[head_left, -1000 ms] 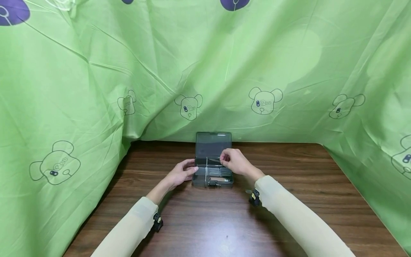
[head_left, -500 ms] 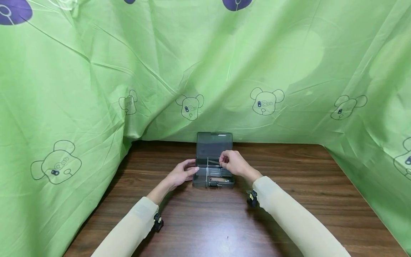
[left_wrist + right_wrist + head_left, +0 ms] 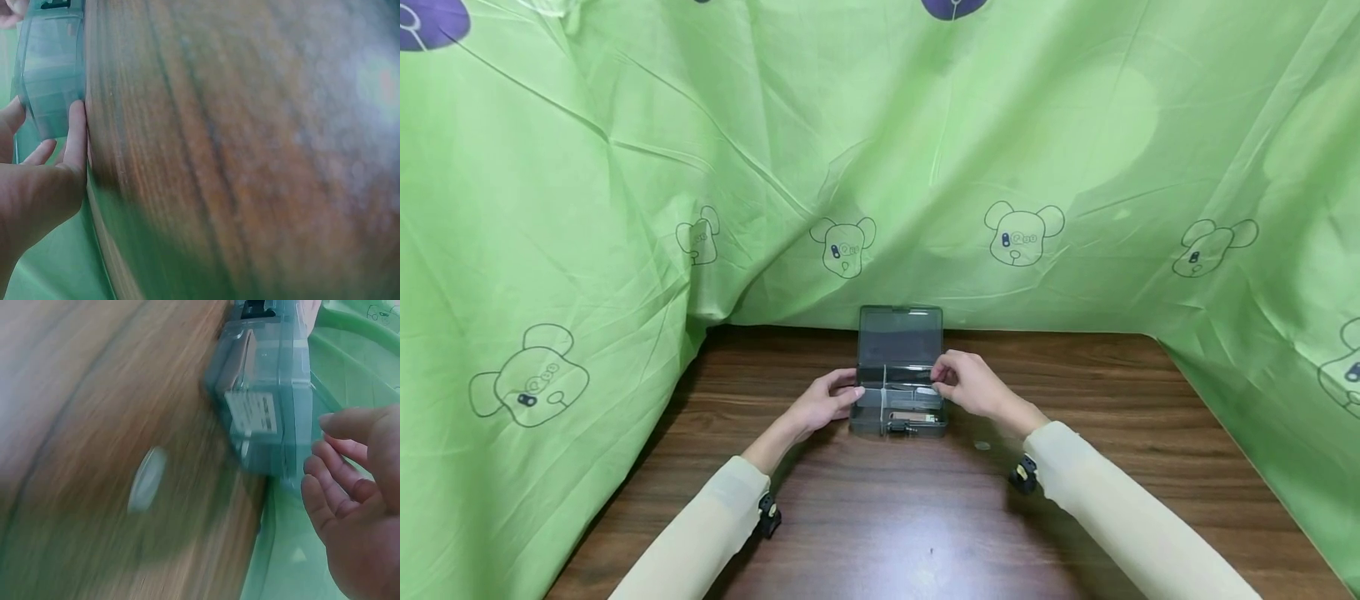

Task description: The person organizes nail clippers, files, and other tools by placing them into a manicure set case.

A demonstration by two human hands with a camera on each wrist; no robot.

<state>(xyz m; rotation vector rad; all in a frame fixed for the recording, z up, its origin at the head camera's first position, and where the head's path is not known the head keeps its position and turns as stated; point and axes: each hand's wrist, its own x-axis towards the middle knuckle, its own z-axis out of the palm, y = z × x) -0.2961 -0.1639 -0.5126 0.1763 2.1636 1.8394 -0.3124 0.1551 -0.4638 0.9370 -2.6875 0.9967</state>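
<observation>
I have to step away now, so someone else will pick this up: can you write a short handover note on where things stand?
Left hand: fingers rest against the left side of the box, steadying it.
Right hand: fingers curled at the box's right edge; whether they pinch anything is unclear.
The box sits mid-table, lid standing open, compartments showing.
A small disc lies on the table by the right wrist.
Done: box opened. Left: lid still to close.
</observation>
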